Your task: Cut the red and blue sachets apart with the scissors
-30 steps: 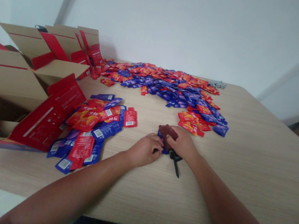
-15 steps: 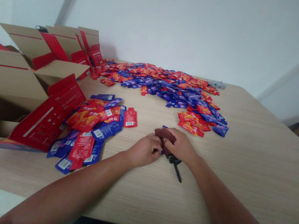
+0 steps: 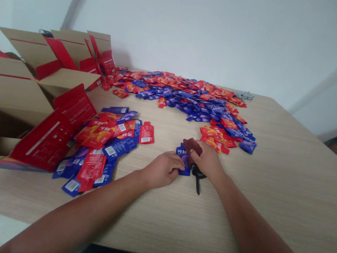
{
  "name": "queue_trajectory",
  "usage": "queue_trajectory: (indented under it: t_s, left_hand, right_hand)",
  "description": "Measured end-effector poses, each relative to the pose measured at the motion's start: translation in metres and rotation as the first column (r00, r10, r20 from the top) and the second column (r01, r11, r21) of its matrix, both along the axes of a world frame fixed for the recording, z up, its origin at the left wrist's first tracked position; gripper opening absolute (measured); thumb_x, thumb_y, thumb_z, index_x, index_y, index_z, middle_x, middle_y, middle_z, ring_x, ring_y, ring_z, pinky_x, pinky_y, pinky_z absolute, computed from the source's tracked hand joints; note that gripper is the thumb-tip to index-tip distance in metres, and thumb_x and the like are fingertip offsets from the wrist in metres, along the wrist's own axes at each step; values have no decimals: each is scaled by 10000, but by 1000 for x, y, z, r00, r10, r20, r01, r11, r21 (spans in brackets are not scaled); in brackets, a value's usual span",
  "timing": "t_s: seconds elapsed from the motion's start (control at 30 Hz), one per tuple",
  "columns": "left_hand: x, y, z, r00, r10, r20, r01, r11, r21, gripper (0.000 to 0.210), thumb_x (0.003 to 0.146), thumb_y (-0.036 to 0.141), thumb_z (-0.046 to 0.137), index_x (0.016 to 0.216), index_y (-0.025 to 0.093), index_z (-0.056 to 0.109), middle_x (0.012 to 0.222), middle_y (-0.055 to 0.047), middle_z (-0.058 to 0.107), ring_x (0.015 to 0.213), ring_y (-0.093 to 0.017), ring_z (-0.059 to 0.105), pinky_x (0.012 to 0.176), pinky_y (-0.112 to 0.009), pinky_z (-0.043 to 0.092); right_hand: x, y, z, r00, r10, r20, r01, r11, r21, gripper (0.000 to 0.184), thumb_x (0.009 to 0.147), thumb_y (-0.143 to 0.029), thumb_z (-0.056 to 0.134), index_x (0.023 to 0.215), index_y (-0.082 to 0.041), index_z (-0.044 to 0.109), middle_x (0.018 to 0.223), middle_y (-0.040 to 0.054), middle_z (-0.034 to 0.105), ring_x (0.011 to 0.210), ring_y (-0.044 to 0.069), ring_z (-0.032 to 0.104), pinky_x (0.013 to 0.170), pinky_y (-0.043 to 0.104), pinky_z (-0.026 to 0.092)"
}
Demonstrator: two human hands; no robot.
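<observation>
My left hand point(image 3: 166, 169) is on the table, its curled fingertips on the lower left part of a small blue sachet point(image 3: 181, 152) that lies flat with its printed front up. In my right hand point(image 3: 209, 162) is a brown, soft-looking cloth point(image 3: 192, 146) with a black strap point(image 3: 198, 184) trailing toward me. The cloth covers the sachet's right side. A lone red sachet point(image 3: 147, 133) lies left of my hands, barcode side up. Beyond it sits a loose heap of red and blue sachets point(image 3: 118, 147).
A long pile of red and blue sachets point(image 3: 177, 91) runs along the back of the wooden table point(image 3: 286, 173). Open cardboard boxes point(image 3: 5, 87) with red flaps stand at the left. Something grey point(image 3: 245, 95) lies at the back right, against the pile.
The cloth in my right hand has tilted back and shifted slightly to the right, baring more of the blue sachet's front. My left fingers have moved onto the sachet.
</observation>
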State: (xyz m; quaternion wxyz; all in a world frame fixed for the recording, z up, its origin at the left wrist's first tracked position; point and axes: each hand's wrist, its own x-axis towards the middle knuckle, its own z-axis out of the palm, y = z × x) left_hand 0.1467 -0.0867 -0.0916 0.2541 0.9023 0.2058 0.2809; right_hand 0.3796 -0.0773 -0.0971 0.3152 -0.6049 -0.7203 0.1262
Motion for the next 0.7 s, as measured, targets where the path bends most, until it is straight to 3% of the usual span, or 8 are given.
queue_trajectory:
  t_s: [0.13,0.27,0.37,0.47,0.57,0.63,0.7]
  left_hand:
    - [-3,2,0,992,8,-127,0,998,60,514,751,-1,567,1172,236,744,1345,-66,733,1317,-284,623,1150,-467,467]
    - [-5,0,2,965,50,-256,-26,995,98,640,760,44,601,1352,276,673,1531,-53,637,1573,-338,383,1305,-621,198]
    - [-4,-3,7,955,92,-281,-66,993,102,550,842,120,608,1367,275,660,1452,-72,682,1474,-327,500,1294,-621,190]
    - [-4,-6,16,943,178,-282,-147,981,127,418,873,251,680,1291,260,700,1310,-90,716,1271,-329,610,1187,-565,356]
    - [-4,-8,21,920,243,-306,-202,966,160,328,861,323,728,1179,243,736,1243,-108,708,1166,-343,611,1025,-520,449]
    - [-4,-8,21,908,274,-316,-228,958,175,265,898,330,702,1144,241,747,1200,-115,706,1120,-338,605,954,-501,458]
    - [-4,-6,19,898,310,-310,-266,947,178,240,947,354,670,1141,241,756,1152,-118,702,1084,-327,604,913,-486,462]
  right_hand:
    - [-3,-2,1,992,70,-102,-69,998,13,238,890,-265,636,1105,-226,731,982,38,769,864,223,677,781,329,474]
    - [-2,-1,-2,985,-57,-160,61,998,22,221,891,-331,639,1057,-218,732,909,39,762,790,230,660,727,336,476]
    - [4,2,-3,969,-167,-180,177,984,37,234,887,-371,645,1041,-215,728,917,53,764,791,240,660,731,349,483]
    - [12,3,-1,947,-241,-213,256,965,49,267,874,-391,658,1057,-212,733,966,78,769,831,258,665,752,365,499]
    - [15,0,4,917,-289,-275,317,946,63,282,882,-416,654,1053,-205,729,928,72,751,800,257,646,743,377,503]
    - [11,-5,8,915,-251,-317,299,947,114,273,893,-414,650,1058,-206,715,943,66,739,809,253,641,769,386,515]
    - [5,-11,11,944,-118,-308,184,963,195,234,891,-371,659,1060,-213,697,1017,74,731,890,257,650,836,393,529]
